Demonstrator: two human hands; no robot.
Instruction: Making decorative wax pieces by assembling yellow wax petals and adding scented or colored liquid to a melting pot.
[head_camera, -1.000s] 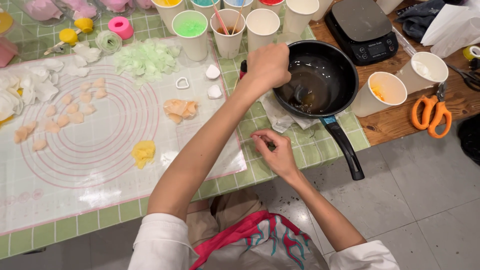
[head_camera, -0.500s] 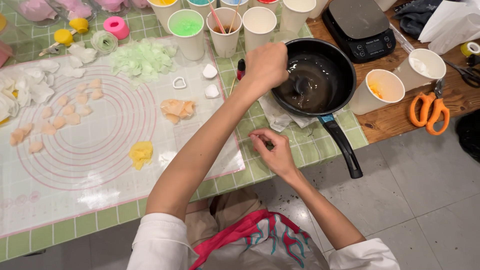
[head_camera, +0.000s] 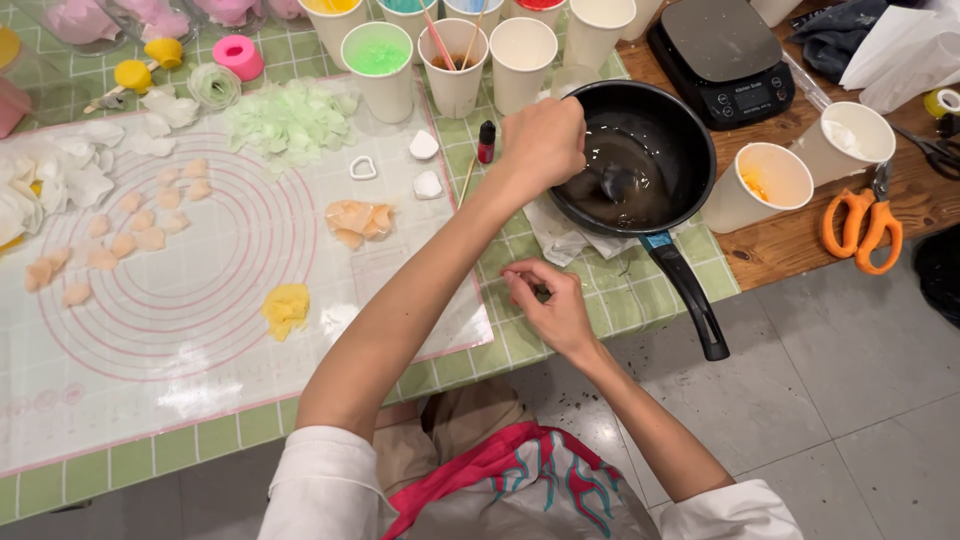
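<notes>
Head view: the left hand (head_camera: 543, 140) reaches across the body to the black frying pan (head_camera: 690, 150), fist clenched around a spoon (head_camera: 612, 183) whose bowl sits in the dark liquid at the pan's middle. The pan stands on crumpled paper (head_camera: 565, 238) at the right end of the green checked table (head_camera: 640, 290), handle pointing toward the person. The right hand (head_camera: 552, 305) rests on the table just below the pan, fingers loosely curled, holding nothing. Paper cups (head_camera: 455, 65) stand behind
</notes>
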